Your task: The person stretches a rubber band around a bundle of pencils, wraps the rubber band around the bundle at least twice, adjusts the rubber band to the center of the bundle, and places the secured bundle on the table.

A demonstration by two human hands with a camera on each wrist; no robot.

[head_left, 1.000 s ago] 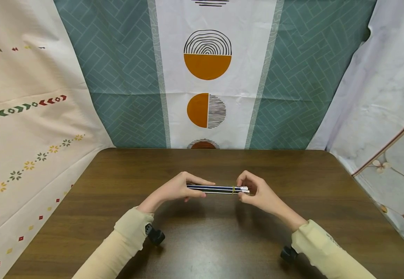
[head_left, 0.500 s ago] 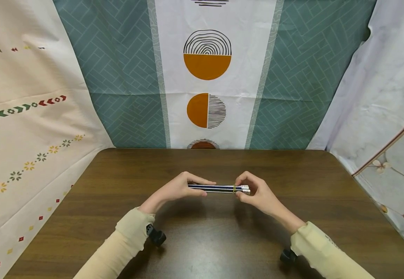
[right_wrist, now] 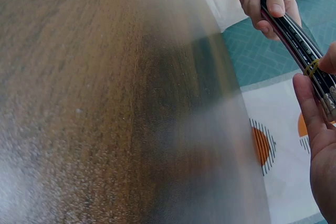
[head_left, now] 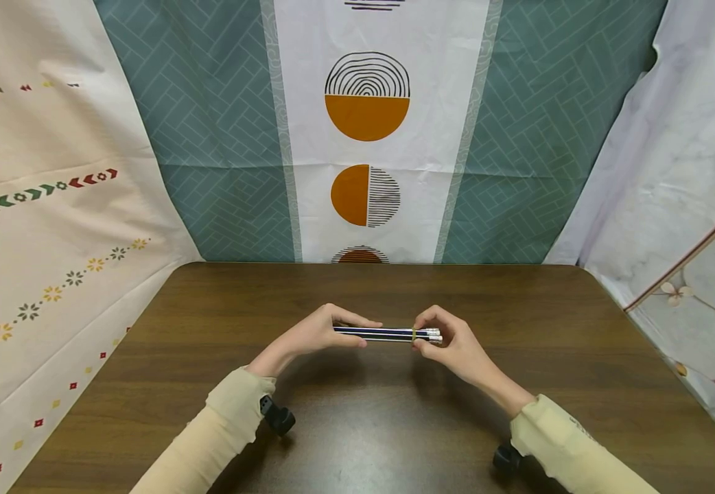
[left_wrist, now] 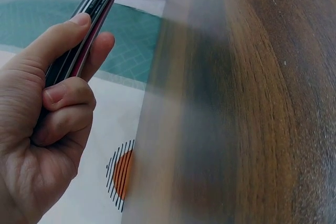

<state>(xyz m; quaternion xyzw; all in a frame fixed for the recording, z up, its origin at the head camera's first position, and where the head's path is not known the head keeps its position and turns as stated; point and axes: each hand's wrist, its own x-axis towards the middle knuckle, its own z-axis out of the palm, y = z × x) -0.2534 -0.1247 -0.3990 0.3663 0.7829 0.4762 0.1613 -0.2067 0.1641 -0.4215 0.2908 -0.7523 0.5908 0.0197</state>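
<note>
Both hands' grip on pencil bundle (head_left: pixel 387 334) above dark wood table (head_left: pixel 357 425), patterned cloths behind.

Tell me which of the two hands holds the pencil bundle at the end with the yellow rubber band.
The right hand pinches the pencil bundle beside the yellow rubber band. The left hand grips the opposite, unbanded end.
</note>
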